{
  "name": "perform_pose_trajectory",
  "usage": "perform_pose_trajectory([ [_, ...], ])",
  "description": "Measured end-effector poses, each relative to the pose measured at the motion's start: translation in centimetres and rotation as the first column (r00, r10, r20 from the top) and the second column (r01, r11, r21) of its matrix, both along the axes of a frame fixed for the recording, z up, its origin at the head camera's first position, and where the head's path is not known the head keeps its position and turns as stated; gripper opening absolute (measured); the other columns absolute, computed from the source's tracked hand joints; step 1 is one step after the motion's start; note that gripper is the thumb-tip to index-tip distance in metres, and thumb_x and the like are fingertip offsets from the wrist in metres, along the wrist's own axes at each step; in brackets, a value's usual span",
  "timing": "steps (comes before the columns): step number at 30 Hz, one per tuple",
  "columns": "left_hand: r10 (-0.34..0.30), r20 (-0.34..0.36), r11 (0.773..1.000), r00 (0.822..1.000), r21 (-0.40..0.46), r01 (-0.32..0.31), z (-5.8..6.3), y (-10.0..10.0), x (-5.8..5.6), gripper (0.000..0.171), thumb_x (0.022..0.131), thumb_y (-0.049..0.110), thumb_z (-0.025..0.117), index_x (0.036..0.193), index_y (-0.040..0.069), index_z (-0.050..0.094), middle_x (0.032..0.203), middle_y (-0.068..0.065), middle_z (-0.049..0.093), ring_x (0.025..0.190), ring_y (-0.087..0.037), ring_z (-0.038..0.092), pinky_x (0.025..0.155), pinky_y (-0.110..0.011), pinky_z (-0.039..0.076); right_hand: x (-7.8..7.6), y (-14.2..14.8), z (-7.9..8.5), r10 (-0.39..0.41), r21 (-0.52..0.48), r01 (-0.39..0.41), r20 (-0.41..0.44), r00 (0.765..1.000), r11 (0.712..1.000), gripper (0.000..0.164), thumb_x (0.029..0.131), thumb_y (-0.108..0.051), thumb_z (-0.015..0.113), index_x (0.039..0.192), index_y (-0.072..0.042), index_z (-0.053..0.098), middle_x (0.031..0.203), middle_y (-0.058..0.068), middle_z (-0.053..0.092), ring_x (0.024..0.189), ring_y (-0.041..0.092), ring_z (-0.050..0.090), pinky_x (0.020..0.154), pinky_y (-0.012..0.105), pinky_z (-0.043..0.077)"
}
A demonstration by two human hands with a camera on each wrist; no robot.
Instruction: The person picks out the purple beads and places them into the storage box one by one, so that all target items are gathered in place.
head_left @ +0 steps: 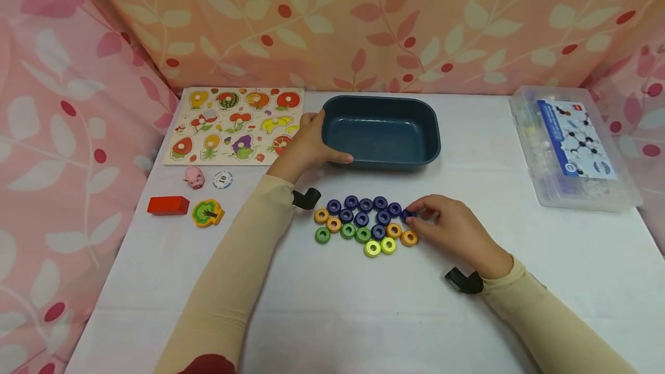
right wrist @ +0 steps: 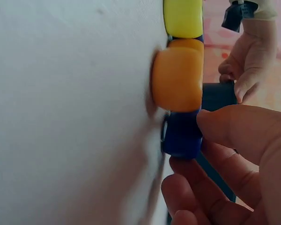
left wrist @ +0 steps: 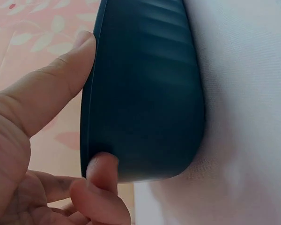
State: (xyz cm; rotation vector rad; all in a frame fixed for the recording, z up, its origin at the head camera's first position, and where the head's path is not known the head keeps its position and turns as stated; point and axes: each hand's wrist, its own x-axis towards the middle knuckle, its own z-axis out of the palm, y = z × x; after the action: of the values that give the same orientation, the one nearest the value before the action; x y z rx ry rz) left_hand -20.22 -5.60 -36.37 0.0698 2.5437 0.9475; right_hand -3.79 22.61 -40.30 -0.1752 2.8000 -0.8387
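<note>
My left hand (head_left: 310,144) grips the left end of a dark blue plastic tub (head_left: 381,163), thumb along the near rim and fingers at the left rim. In the left wrist view, the tub's wall (left wrist: 145,98) stands on the white cloth. With thumb and fingers my right hand (head_left: 452,227) pinches a dark blue ring (right wrist: 182,133) at the right end of a cluster of rings. An orange ring (right wrist: 178,79) sits right beside it. The cluster holds several dark blue rings (head_left: 366,205), green rings (head_left: 322,235), yellow rings (head_left: 372,248) and orange rings (head_left: 333,224).
A wooden fruit puzzle board (head_left: 223,157) lies at the back left. Before it are a pink pig toy (head_left: 194,177), a round token (head_left: 223,179), a red block (head_left: 168,205) and a tree-shaped piece (head_left: 207,213). A clear plastic case (head_left: 576,189) stands at the right.
</note>
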Motion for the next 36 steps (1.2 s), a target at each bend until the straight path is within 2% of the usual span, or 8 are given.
perform_pose_trajectory([
  [3,-0.010,-0.004,1.000,1.000,-0.013,0.010,0.2,0.0,-0.1,0.133,0.065,0.048,0.093,0.163,0.017,0.008,0.164,-0.009,0.013,0.144,-0.031,0.031,0.118,-0.052,0.034,-0.5,-0.1,1.2,0.001,0.016,0.000,-0.022,1.000,1.000,0.019,0.090,-0.029,0.074,0.109,-0.025,0.074,0.101,-0.003,0.071,0.090,0.017,0.060,0.077,0.035,0.050],
  [7,-0.022,-0.004,0.999,1.000,-0.050,0.022,0.7,0.2,-0.3,0.133,0.065,0.049,0.093,0.163,0.015,0.009,0.164,-0.011,0.014,0.143,-0.033,0.033,0.117,-0.052,0.036,-2.2,-0.5,4.5,-0.014,0.000,0.014,-0.086,0.996,1.000,0.024,0.092,-0.028,0.073,0.114,-0.019,0.072,0.108,0.002,0.071,0.097,0.023,0.063,0.083,0.044,0.054],
  [11,-0.031,-0.002,0.994,1.000,-0.104,0.031,1.1,0.3,-0.5,0.134,0.064,0.052,0.092,0.162,0.013,0.009,0.163,-0.012,0.014,0.141,-0.034,0.036,0.116,-0.052,0.038,-5.8,-1.7,7.6,-0.023,-0.019,0.020,-0.159,0.987,1.000,0.029,0.093,-0.028,0.072,0.118,-0.015,0.071,0.111,0.006,0.069,0.098,0.024,0.063,0.084,0.047,0.055],
  [14,-0.044,0.000,0.992,0.999,-0.122,0.044,1.2,0.3,-0.6,0.134,0.064,0.052,0.092,0.162,0.012,0.010,0.162,-0.013,0.013,0.140,-0.034,0.037,0.116,-0.051,0.038,-9.5,-3.2,8.7,0.013,-0.017,-0.016,-0.167,0.986,1.000,0.030,0.094,-0.030,0.070,0.121,-0.015,0.070,0.111,0.005,0.069,0.096,0.022,0.063,0.083,0.043,0.056],
  [20,-0.051,0.012,0.992,0.999,-0.117,0.052,1.0,0.2,-0.7,0.135,0.064,0.053,0.091,0.162,0.011,0.008,0.161,-0.015,0.014,0.138,-0.035,0.038,0.117,-0.050,0.037,-17.3,-6.5,7.7,0.154,-0.020,-0.157,-0.099,0.983,0.987,0.031,0.095,-0.026,0.069,0.122,-0.010,0.070,0.115,0.009,0.071,0.101,0.022,0.067,0.093,0.041,0.056],
  [24,-0.055,0.020,0.991,0.998,-0.120,0.057,0.7,0.5,-0.5,0.134,0.065,0.053,0.091,0.162,0.012,0.008,0.161,-0.015,0.014,0.139,-0.035,0.038,0.117,-0.051,0.037,-20.5,-8.0,6.0,0.221,-0.030,-0.223,-0.061,0.973,0.974,0.030,0.095,-0.021,0.070,0.120,-0.007,0.071,0.117,0.011,0.071,0.105,0.023,0.064,0.099,0.041,0.053],
  [30,-0.053,0.017,0.989,0.998,-0.140,0.055,1.0,0.6,-0.2,0.132,0.066,0.052,0.090,0.162,0.012,0.008,0.161,-0.016,0.014,0.138,-0.036,0.038,0.116,-0.052,0.037,-22.4,-9.3,4.8,0.228,-0.062,-0.228,-0.003,0.974,0.972,0.029,0.095,-0.020,0.070,0.120,-0.006,0.071,0.119,0.012,0.070,0.106,0.025,0.062,0.102,0.041,0.052],
  [36,-0.055,0.017,0.989,0.998,-0.139,0.057,1.4,0.5,-0.1,0.131,0.067,0.053,0.090,0.162,0.013,0.009,0.162,-0.016,0.014,0.139,-0.036,0.037,0.116,-0.052,0.037,-22.6,-8.9,4.7,0.224,-0.061,-0.222,0.037,0.974,0.973,0.033,0.096,-0.023,0.069,0.125,-0.006,0.068,0.124,0.013,0.067,0.112,0.027,0.061,0.105,0.042,0.050],
])
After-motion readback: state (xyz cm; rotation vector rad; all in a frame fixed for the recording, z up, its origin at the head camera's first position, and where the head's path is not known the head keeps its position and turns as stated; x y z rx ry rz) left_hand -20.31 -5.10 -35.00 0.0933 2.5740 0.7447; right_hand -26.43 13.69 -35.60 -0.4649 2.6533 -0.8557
